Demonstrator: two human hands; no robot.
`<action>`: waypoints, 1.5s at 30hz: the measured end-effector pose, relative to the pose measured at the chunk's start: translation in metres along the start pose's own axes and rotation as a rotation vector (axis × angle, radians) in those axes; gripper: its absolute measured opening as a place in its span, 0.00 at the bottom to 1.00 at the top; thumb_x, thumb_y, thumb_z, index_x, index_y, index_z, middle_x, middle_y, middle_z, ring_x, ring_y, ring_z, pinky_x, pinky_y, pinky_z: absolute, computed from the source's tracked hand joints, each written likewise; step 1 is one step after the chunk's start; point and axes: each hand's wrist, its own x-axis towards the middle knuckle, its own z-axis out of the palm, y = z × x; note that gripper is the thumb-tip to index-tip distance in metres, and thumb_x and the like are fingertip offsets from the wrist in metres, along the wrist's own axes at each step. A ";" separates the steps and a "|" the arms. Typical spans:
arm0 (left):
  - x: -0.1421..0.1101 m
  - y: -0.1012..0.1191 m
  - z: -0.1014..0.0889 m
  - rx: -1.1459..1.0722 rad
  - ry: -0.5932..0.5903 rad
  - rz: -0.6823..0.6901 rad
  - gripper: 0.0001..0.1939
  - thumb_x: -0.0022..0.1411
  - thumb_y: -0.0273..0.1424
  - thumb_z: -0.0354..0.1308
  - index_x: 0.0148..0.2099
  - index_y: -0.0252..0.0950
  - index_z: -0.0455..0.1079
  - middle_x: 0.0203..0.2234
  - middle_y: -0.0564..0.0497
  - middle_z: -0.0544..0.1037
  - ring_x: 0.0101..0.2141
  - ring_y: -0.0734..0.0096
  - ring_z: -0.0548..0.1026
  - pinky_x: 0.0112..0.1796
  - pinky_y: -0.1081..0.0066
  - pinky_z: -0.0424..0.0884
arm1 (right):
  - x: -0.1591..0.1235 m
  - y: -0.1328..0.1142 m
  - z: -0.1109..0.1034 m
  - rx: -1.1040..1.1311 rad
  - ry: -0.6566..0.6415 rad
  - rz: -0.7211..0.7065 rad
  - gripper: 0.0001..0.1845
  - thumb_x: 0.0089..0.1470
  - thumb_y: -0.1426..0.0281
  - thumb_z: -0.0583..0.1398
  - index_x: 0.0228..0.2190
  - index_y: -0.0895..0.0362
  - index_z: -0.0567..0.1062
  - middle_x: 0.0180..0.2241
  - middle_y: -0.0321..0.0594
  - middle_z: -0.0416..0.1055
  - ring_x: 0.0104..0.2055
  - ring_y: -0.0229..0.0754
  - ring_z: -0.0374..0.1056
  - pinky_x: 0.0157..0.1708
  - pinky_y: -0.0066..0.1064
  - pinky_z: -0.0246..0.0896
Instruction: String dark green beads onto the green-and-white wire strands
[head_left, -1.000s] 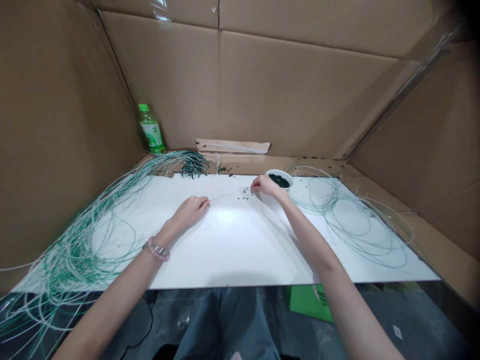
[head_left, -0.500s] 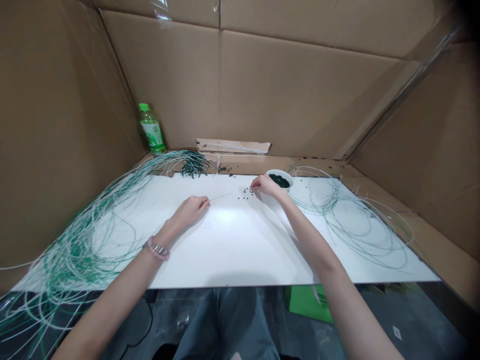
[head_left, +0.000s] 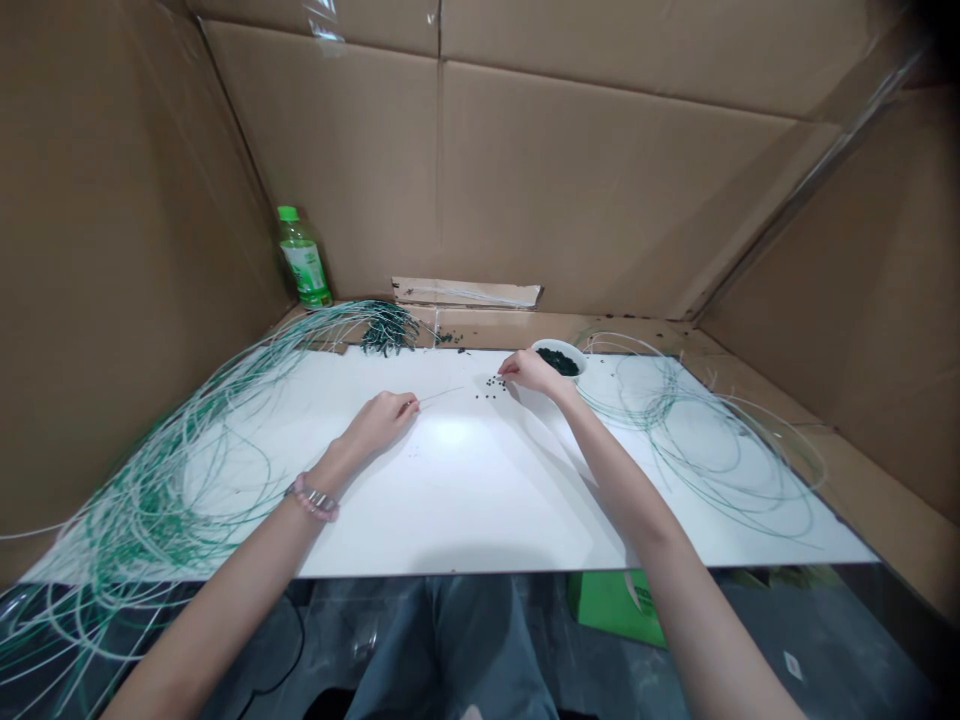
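The left hand (head_left: 381,422) pinches a thin pale-green wire (head_left: 439,397); the right hand (head_left: 534,373), fingertips closed, sits beside small round black beads (head_left: 489,388), and whether it holds one cannot be told.

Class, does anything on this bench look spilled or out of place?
Small dark beads lie on the white board, outside the round white bowl; more sit on the brown cardboard ledge behind, as if spilled.

The dark bits (head_left: 490,388) are too small to identify.

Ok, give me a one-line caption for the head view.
Left hand pinches a thin green-white strand while right hand picks at small dark beads on a white board.
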 end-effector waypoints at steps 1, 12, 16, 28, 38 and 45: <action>0.000 0.000 0.000 0.001 0.001 0.000 0.19 0.65 0.36 0.41 0.36 0.34 0.72 0.26 0.45 0.77 0.27 0.67 0.72 0.31 0.71 0.61 | -0.001 0.000 -0.003 -0.002 0.011 0.004 0.13 0.60 0.65 0.57 0.43 0.59 0.72 0.44 0.43 0.70 0.42 0.40 0.69 0.43 0.38 0.68; 0.000 0.000 0.000 0.005 -0.007 0.006 0.19 0.65 0.36 0.41 0.36 0.34 0.72 0.25 0.45 0.77 0.27 0.67 0.73 0.31 0.71 0.61 | -0.015 0.065 -0.035 -0.113 0.105 0.327 0.14 0.59 0.64 0.58 0.44 0.59 0.71 0.45 0.43 0.70 0.44 0.41 0.69 0.42 0.37 0.67; -0.001 0.002 0.000 0.009 -0.015 0.005 0.20 0.65 0.36 0.41 0.35 0.34 0.72 0.25 0.45 0.77 0.27 0.66 0.73 0.31 0.71 0.61 | -0.011 0.077 -0.018 -0.098 0.025 0.370 0.14 0.59 0.64 0.57 0.44 0.58 0.72 0.45 0.42 0.70 0.43 0.42 0.69 0.42 0.36 0.68; -0.001 0.004 0.000 0.004 -0.033 0.002 0.19 0.65 0.37 0.41 0.35 0.34 0.71 0.25 0.45 0.76 0.27 0.67 0.72 0.31 0.71 0.61 | 0.000 0.079 -0.013 -0.084 0.070 0.419 0.15 0.59 0.64 0.57 0.45 0.58 0.71 0.46 0.43 0.69 0.44 0.42 0.69 0.42 0.37 0.68; -0.001 0.002 0.000 -0.001 -0.020 -0.007 0.20 0.65 0.37 0.41 0.36 0.34 0.72 0.26 0.45 0.76 0.27 0.66 0.72 0.32 0.71 0.61 | -0.011 0.051 -0.038 -0.050 0.220 0.259 0.14 0.59 0.64 0.57 0.43 0.61 0.71 0.43 0.43 0.71 0.42 0.41 0.69 0.41 0.38 0.68; -0.001 0.000 0.001 0.007 -0.011 0.002 0.19 0.65 0.37 0.41 0.35 0.34 0.71 0.24 0.46 0.75 0.26 0.68 0.71 0.31 0.71 0.60 | 0.001 0.006 -0.011 0.013 0.140 0.066 0.14 0.59 0.64 0.57 0.42 0.60 0.72 0.42 0.42 0.71 0.41 0.40 0.70 0.40 0.37 0.68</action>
